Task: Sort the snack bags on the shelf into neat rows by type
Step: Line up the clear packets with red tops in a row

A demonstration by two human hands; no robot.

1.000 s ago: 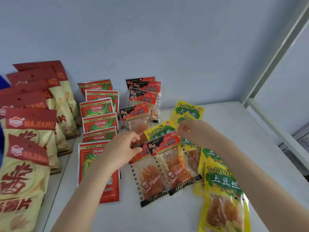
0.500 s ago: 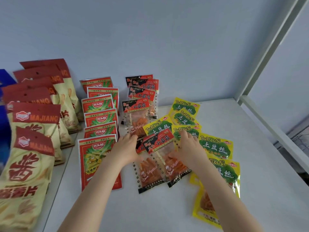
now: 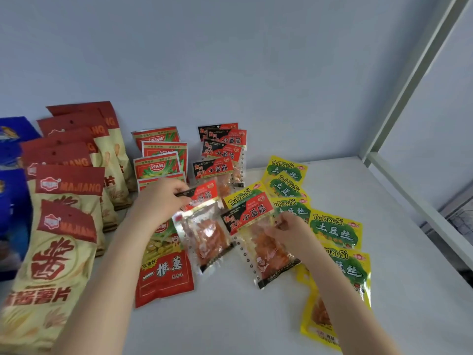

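Snack bags lie in rows on a white shelf (image 3: 256, 316). My left hand (image 3: 158, 201) grips the top edge of a clear gluten-strip bag with a red-black header (image 3: 204, 231), lifted and tilted. My right hand (image 3: 289, 231) pinches the right side of a second gluten-strip bag (image 3: 256, 226) that lies beside it. Behind them stands a row of the same gluten-strip bags (image 3: 222, 152). To the left is a row of red scallion-snack bags (image 3: 160, 162), its front bag (image 3: 163, 272) partly under my left arm. Yellow TuDouSi bags (image 3: 335, 229) run along the right.
Large beige-and-red MAJIANG chip bags (image 3: 58, 226) stand in a row at the far left, with blue bags (image 3: 12, 155) behind them. A grey wall closes the back. A white frame post (image 3: 399, 103) and rail (image 3: 419, 206) bound the shelf on the right.
My left hand has lifted one gluten-strip bag by its header and turned it. My right hand slid from the yellow bags onto the second gluten-strip bag.
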